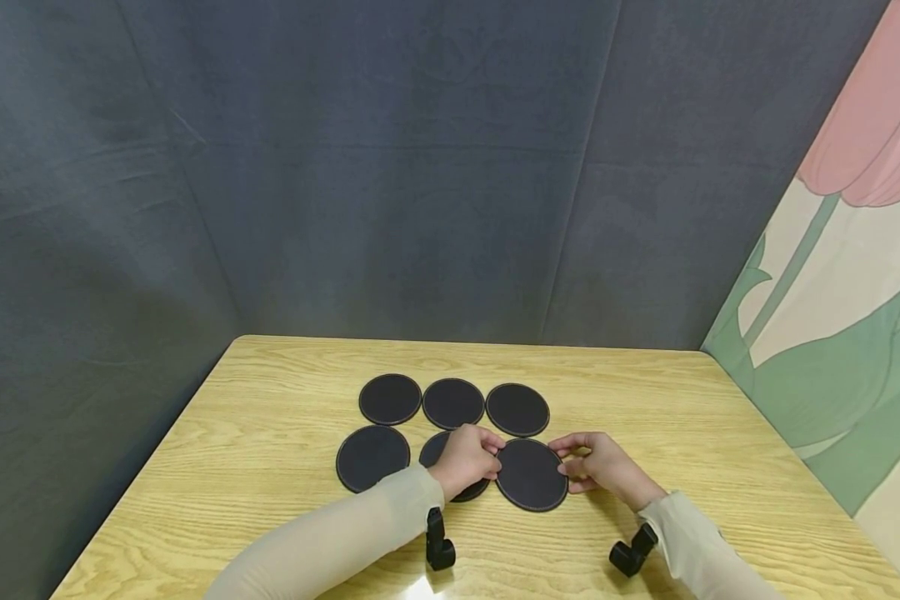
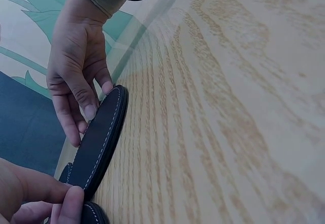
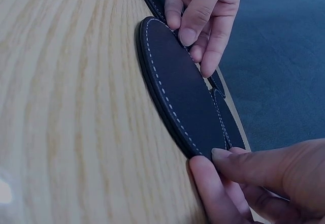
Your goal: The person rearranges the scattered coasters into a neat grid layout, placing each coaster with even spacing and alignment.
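Observation:
Between the two hands, at the front right of the group, is a round black coaster (image 1: 532,475) with pale stitching round its rim. My left hand (image 1: 467,458) holds this coaster's left edge, its wrist crossing over the front middle coaster (image 1: 437,447) and hiding part of it. At the opposite edge, my right hand (image 1: 603,465) grips the same coaster with thumb and fingers. The right wrist view shows the held coaster (image 3: 177,87) with a thick, layered-looking edge; whether it is more than one piece I cannot tell.
Behind lies a row of three matching coasters: back left (image 1: 390,399), back middle (image 1: 453,404) and back right (image 1: 517,409). Another coaster (image 1: 372,459) sits at the front left. All are on a wooden table (image 1: 270,433), with a dark curtain (image 1: 390,208) behind it.

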A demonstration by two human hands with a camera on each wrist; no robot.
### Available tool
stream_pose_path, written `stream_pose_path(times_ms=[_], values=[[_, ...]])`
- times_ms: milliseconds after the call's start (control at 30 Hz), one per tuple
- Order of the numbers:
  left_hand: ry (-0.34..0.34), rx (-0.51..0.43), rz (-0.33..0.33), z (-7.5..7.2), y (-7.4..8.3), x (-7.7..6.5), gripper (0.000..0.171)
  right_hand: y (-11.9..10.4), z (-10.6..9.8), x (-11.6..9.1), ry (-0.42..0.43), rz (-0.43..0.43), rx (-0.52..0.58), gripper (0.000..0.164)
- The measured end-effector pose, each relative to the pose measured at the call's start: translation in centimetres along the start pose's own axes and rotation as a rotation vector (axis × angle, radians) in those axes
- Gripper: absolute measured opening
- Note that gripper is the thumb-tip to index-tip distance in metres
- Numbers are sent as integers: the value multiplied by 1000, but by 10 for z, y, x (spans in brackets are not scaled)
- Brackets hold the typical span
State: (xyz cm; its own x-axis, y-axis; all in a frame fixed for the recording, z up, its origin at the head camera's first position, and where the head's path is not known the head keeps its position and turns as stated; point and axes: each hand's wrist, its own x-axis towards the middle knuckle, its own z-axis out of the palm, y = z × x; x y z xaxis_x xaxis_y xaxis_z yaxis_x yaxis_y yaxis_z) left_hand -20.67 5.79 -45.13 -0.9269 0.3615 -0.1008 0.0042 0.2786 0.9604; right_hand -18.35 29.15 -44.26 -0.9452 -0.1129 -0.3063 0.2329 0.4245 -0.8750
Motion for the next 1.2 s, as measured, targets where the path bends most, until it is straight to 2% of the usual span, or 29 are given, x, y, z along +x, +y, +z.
stream_pose_path(times_ms=[233,467,733,1000,1200], values=[[-2,1,3,1,1,1,29,0,-1,0,11,4,7,39],[-11,0,-1,3,1,2,29,2,-5,-3,-22,-24,33,40],[-13,-15,-6,3,2,2,28,2,-6,-3,-14,-9,41,40],[-32,-119,-35,-2,1,1,24,2,-6,-1,-9,-4,49,37],[-75,-231,-31,-11,-2,4,27,-5,-9,-4,-37,-52,52,39]])
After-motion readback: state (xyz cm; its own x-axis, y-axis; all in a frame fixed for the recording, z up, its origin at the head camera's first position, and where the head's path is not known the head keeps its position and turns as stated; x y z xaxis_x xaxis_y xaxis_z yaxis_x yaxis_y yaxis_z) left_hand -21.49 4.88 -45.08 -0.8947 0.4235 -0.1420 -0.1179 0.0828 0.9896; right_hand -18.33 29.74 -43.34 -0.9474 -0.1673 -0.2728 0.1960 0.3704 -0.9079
